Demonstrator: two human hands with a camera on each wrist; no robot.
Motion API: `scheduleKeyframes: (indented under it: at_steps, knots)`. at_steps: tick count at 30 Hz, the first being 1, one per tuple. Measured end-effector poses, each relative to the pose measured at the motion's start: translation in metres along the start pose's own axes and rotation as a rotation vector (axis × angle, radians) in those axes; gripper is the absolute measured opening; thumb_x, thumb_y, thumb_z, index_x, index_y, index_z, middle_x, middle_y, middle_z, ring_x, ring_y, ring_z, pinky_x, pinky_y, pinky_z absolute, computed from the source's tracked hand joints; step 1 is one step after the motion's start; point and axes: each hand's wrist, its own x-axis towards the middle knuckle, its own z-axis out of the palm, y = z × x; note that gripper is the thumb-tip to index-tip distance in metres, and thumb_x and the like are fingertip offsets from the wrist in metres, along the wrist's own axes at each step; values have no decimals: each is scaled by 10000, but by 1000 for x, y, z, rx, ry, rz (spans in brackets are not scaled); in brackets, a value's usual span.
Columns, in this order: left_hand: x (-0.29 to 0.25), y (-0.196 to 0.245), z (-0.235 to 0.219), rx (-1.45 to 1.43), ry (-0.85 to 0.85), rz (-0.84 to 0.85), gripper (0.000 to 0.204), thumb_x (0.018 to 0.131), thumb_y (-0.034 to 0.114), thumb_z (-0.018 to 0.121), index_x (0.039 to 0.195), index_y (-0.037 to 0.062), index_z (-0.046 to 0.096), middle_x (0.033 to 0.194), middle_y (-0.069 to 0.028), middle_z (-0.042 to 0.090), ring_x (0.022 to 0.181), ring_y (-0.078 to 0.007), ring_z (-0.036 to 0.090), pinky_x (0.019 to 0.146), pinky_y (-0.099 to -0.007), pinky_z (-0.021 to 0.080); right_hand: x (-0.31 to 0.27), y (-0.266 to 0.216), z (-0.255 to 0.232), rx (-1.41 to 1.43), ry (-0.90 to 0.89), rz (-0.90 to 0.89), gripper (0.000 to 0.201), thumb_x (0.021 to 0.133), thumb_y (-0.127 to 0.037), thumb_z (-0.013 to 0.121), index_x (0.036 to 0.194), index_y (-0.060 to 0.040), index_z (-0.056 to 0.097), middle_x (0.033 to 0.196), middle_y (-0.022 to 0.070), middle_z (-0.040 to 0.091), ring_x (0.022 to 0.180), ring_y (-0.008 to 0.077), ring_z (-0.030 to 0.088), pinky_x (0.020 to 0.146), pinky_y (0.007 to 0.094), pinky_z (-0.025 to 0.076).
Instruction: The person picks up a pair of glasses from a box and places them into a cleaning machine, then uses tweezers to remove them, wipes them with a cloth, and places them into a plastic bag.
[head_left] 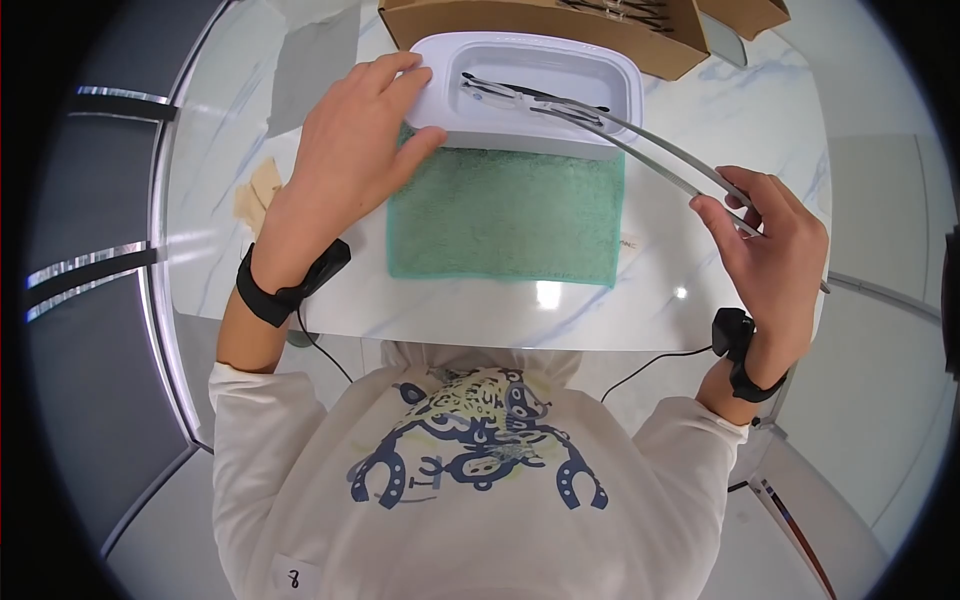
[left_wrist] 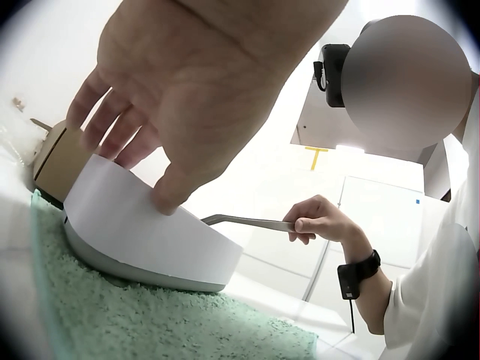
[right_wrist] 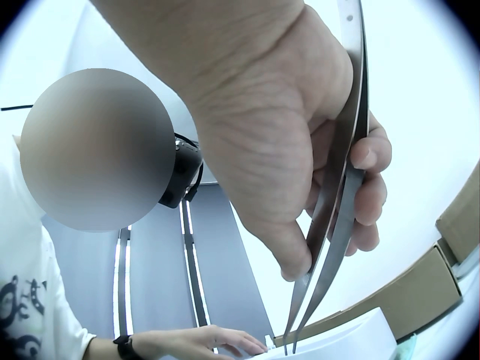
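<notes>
In the head view, a white oval basin [head_left: 430, 105] stands at the back edge of a green cloth. A pair of eyeglasses [head_left: 492, 90] with dark temples lies inside it. My left hand [head_left: 350, 135] rests on the basin's left end, fingers over the top and thumb at the near rim. Long metal tweezers [head_left: 672, 149] are pinched between the thumb and fingers of my right hand [head_left: 775, 240], out to the right. Their tips reach down into the basin at the eyeglasses, the two arms slightly apart. In the left wrist view, the basin wall [left_wrist: 135, 225] hides the tips.
The green cloth [head_left: 505, 215] lies on the marbled white table [head_left: 460, 320]. Behind the basin stands a cardboard box [head_left: 685, 55] with several dark thin-armed items. A grey sheet [head_left: 312, 70] and a beige cloth [head_left: 260, 195] lie to the left. Cables hang from both wrist cameras.
</notes>
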Motion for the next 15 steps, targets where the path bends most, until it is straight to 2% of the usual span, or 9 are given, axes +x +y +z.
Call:
scheduleKeyframes:
  at_steps: [6,7,15]
  knots:
    - [1,2,-4,34,-1,-3,486,824,213,763,1256,30,634,1341,-113,604,1189,-318,590,979,-412,499,-7,4,-1,22,29,-3,316,770,-317,857,946,-79,747,779,40,720,555,174,666,500,265,499]
    - [20,27,-44,30,7,-2,486,824,213,763,1256,30,634,1341,-113,604,1189,-318,590,979,-412,499,2,8,-54,14,33,-5,316,770,-317,857,946,-79,747,779,40,720,555,174,666,500,265,499]
    - [15,14,-20,52,30,0,453,813,217,773,1207,23,663,1306,-112,620,1149,-310,610,951,-404,513,1,12,-26,12,11,13,325,774,-328,853,950,-76,748,777,47,720,566,179,671,509,270,503]
